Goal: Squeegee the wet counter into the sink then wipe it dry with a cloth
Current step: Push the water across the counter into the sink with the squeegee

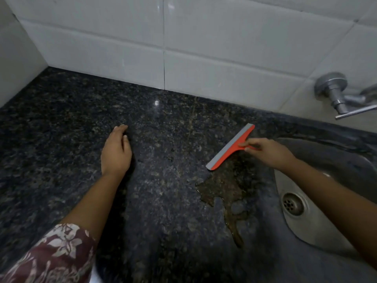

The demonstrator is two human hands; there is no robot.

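Note:
My right hand (267, 151) grips the handle of an orange squeegee (230, 148) with a grey rubber blade, held on the dark speckled granite counter (81, 123) just left of the sink. A brownish puddle of water (226, 190) spreads below the blade and runs in a thin trail toward the counter's front. The steel sink (326, 231) with its round drain (292, 204) lies at the right. My left hand (116, 152) rests palm down on the counter to the left, fingers together, holding nothing. No cloth is in view.
A chrome wall tap (342, 97) juts out above the sink at the upper right. White wall tiles (183, 48) rise behind the counter, and a wall closes the left side. My patterned maroon sleeve (51, 256) fills the lower left corner.

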